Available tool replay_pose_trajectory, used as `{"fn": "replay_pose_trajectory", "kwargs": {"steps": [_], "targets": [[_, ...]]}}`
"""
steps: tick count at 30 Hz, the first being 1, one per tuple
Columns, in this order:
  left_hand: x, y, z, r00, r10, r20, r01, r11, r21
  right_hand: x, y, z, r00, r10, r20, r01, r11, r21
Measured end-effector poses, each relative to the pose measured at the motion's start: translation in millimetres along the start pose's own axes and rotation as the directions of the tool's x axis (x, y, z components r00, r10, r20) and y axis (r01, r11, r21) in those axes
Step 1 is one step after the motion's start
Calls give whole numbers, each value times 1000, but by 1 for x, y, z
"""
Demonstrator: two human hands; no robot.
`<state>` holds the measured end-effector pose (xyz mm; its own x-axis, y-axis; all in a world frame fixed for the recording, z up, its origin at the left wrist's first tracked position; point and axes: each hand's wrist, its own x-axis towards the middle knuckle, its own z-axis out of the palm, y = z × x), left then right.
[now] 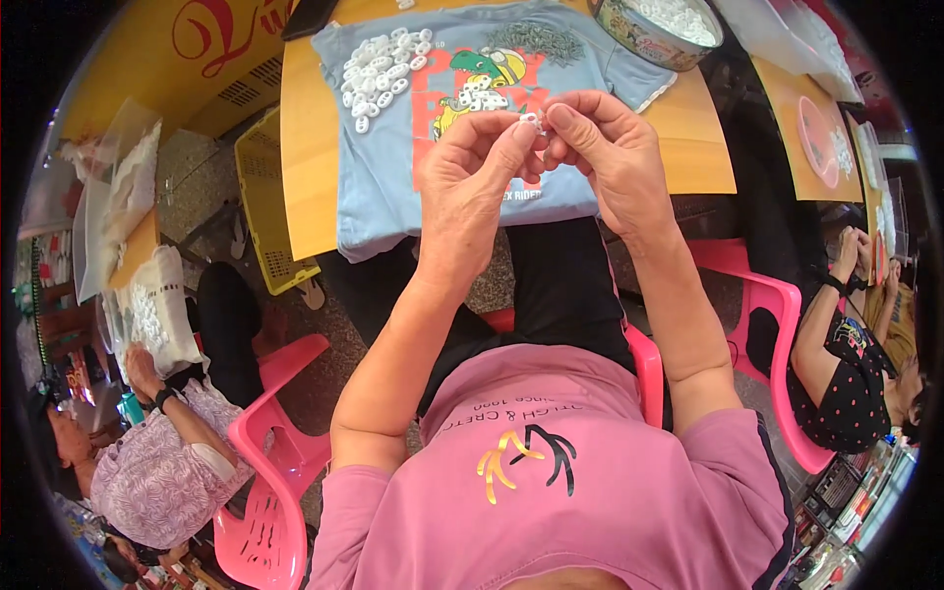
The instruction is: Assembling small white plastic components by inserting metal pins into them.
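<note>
Both my hands are raised over a blue printed T-shirt (pixel 379 197) spread on the table. Thumb and fingers of my left hand (pixel 470 172) pinch a small white plastic piece (pixel 529 118). Right beside it, my right hand (pixel 612 157) is closed in a pinch against the piece; what it holds is too small and hidden to name. On the shirt's far left lies a heap of white oval pieces (pixel 379 74), each with dark marks or holes. A pile of tiny grey metal-looking parts (pixel 534 42) sits at the far middle.
A round tin (pixel 639 39) full of white pieces stands at the table's far right. A yellow plastic crate (pixel 265 206) is left of the table (pixel 305 147). Pink chairs (pixel 280 482) flank me, with people seated left (pixel 167 472) and right (pixel 836 383) at other tables.
</note>
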<state>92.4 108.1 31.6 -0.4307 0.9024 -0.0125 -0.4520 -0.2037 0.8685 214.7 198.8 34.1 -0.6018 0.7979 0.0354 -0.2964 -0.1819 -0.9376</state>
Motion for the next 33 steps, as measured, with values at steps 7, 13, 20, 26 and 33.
{"fn": "replay_pose_trajectory", "kwargs": {"steps": [7,13,20,26,33], "targets": [[-4,4,3,1000,11,14,-10,998,-62,-4,0,2,999,33,32,-34,999,24],[-5,2,3,999,42,14,-41,998,-57,-5,0,7,999,14,39,-13,1000,-21],[-6,-2,1,994,111,-4,-111,994,13,-4,0,12,996,-83,30,87,987,-135],[-6,0,0,984,174,-21,-166,963,214,0,-3,10,998,-45,52,57,966,-253],[5,-14,-11,990,132,-55,-119,974,195,8,16,7,999,34,17,-31,986,-163]]}}
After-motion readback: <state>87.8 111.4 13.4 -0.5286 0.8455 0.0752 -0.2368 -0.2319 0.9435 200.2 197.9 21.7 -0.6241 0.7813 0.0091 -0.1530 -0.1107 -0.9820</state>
